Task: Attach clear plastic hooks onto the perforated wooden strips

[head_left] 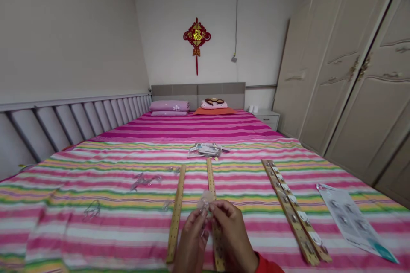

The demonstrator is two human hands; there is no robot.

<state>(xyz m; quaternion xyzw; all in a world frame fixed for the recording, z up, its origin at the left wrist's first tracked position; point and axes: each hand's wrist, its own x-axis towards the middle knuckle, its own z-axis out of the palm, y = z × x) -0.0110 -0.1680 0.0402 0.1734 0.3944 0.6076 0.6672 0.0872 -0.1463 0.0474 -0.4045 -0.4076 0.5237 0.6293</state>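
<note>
Red sleeve (267, 265): covering the right forearm at the bottom edge. Left hand (191, 245) and right hand (232, 232): meeting low in the view, holding a small clear plastic piece (205, 203) up between them, its exact shape blurred. Left fingers (197, 217) and right fingers (219, 208): closing together on that piece.

Items lying on a striped bedsheet (96, 239):
- Wooden strip (175, 213): lying lengthwise just left of the hands.
- Second wooden strip (210, 177): running beneath the hands.
- Paired wooden strips (290, 213): lying side by side, touching, carrying a row of round white discs (303, 216).
- Printed paper sheet (352, 222): lying at the far right, beside the paired strips.
- Clear plastic scraps (144, 181): scattered left of the strips.
- Heap of plastic packets (205, 150): sitting beyond the strips.

Background: pillows (169, 106) are resting against a grey headboard (198, 90), a red knot ornament (197, 38) is hanging on the wall above, and a cream wardrobe (352, 72) is standing along the right side.
</note>
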